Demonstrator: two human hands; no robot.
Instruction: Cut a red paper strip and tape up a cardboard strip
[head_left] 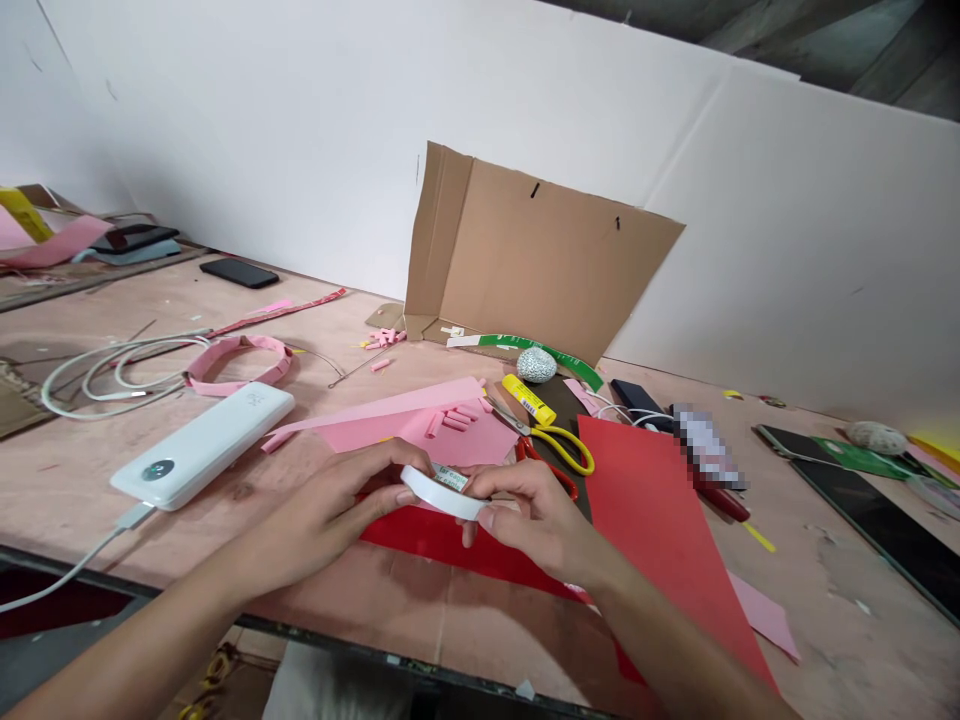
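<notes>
Your left hand [322, 505] and right hand [529, 520] curl their fingers [390, 478] around a white tape roll [442, 492], gripping it just above a glossy red card [442, 545] on the plywood tabletop [150, 550]. The roll's smooth, narrow rim could slip if your grip loosens, and a dropped roll could run across the slick card toward the tabletop's edge.

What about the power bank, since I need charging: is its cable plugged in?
Plugged in: the white cable ends in a connector seated in the white power bank's end.
</notes>
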